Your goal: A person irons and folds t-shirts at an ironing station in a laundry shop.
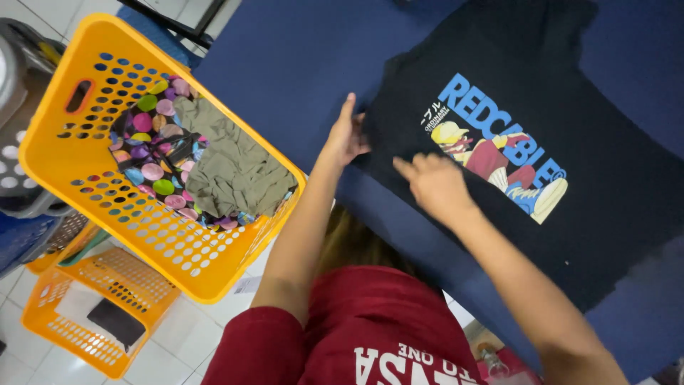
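A black T-shirt (pixel 605 135) with a colourful cartoon print lies spread on a dark blue surface (pixel 285 64). My left hand (pixel 345 135) rests on the shirt's left edge, fingers pinching the fabric there. To its right, my right hand (pixel 434 184) lies flat on the shirt beside the print, fingers pointing left. Whether the left hand truly grips the cloth is hard to tell.
An orange perforated laundry basket (pixel 85 167) stands at the left, holding an olive garment (pixel 231 167) and a cloth with coloured dots (pixel 153 153). A second orange basket (pixel 92 314) sits lower on the white tiled floor. Grey and blue baskets crowd the far left edge.
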